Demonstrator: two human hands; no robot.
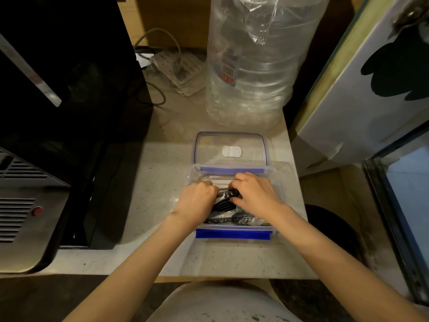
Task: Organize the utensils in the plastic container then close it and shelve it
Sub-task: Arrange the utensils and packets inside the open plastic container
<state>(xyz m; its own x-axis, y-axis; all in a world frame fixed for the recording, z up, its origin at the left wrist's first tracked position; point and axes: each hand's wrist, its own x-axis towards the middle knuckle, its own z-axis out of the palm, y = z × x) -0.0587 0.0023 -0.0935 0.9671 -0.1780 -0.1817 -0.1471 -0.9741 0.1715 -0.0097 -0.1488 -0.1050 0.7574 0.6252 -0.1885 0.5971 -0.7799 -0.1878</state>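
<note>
A clear plastic container (233,234) with blue latches stands open on the speckled counter. Its clear lid (231,141) lies flat just behind it. Inside are black plastic utensils (224,204), some in clear wrappers, and pale sticks along the far wall. My left hand (197,198) and my right hand (254,194) are both inside the container, fingers closed on the same black wrapped utensil between them. The hands hide most of the container's contents.
A large clear water bottle (250,66) stands behind the lid. A black appliance (69,112) fills the left side, with cables and a power strip (178,70) behind. A white cabinet door (362,89) and a glass panel (406,205) stand at right.
</note>
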